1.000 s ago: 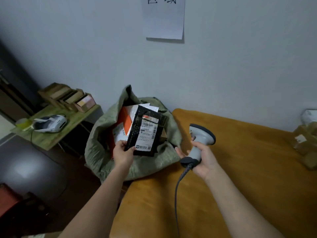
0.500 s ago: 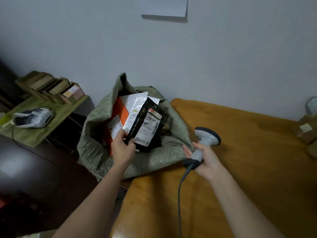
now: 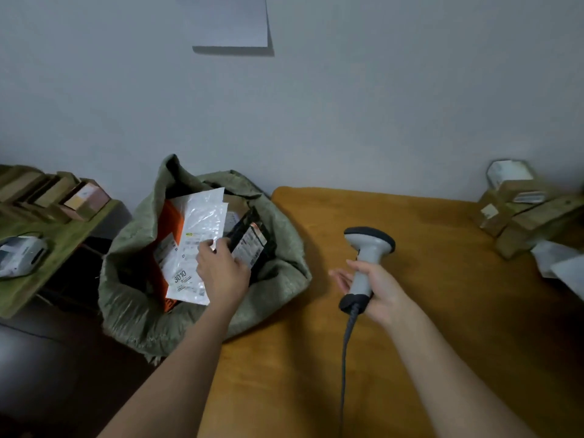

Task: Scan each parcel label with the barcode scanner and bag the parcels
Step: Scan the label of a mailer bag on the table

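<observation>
Beside woven sack (image 3: 132,298): printer (image 3: 20,256) left, cardboard boxes (image 3: 521,210) right.

Black parcel (image 3: 249,245) label blurred, unreadable.

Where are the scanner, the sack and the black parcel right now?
scanner (image 3: 366,257), head view, on its grey handle.
sack (image 3: 284,248), head view, on its right rim.
black parcel (image 3: 249,245), head view, on its white label.

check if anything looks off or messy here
Nothing damaged or spilled. The parcels in the green sack stand loosely on end, and the boxes at the table's far right are heaped askew.
</observation>
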The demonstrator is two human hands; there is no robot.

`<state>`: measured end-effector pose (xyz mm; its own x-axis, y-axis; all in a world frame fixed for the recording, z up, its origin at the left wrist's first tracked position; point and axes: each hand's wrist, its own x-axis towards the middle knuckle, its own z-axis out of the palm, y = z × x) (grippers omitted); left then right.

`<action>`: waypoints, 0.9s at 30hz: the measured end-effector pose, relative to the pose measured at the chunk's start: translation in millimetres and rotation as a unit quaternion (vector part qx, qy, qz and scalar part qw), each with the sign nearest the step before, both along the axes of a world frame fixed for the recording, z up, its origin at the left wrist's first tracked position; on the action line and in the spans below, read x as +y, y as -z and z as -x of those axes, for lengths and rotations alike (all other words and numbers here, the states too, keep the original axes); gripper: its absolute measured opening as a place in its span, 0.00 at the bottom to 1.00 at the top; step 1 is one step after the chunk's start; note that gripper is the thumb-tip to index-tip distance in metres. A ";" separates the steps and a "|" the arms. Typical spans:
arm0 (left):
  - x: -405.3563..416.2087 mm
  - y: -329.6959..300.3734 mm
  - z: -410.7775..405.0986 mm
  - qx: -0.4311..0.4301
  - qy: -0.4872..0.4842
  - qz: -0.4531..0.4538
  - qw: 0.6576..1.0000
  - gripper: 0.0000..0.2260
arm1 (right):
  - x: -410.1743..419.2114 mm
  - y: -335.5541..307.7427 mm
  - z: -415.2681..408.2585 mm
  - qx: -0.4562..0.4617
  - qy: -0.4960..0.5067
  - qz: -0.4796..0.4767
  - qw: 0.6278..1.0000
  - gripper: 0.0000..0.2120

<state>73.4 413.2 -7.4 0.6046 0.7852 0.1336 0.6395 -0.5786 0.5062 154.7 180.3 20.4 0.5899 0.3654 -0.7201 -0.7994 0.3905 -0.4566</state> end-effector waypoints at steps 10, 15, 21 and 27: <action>-153.5 -14.5 -101.6 0.011 0.178 -0.016 0.984 0.16 | -147.3 -44.2 -56.3 -0.160 0.066 0.159 0.972 0.18; -256.8 -0.2 -152.6 0.030 0.277 0.048 0.959 0.15 | -238.4 -48.8 -91.1 -0.197 0.095 0.219 0.951 0.22; -409.5 38.3 -211.6 0.092 0.294 0.375 0.874 0.14 | -348.9 -37.8 -125.5 -0.204 0.112 0.283 0.931 0.21; -503.2 52.4 -235.4 0.060 0.126 0.705 0.696 0.30 | -414.2 -21.4 -141.0 -0.178 0.090 0.305 0.931 0.24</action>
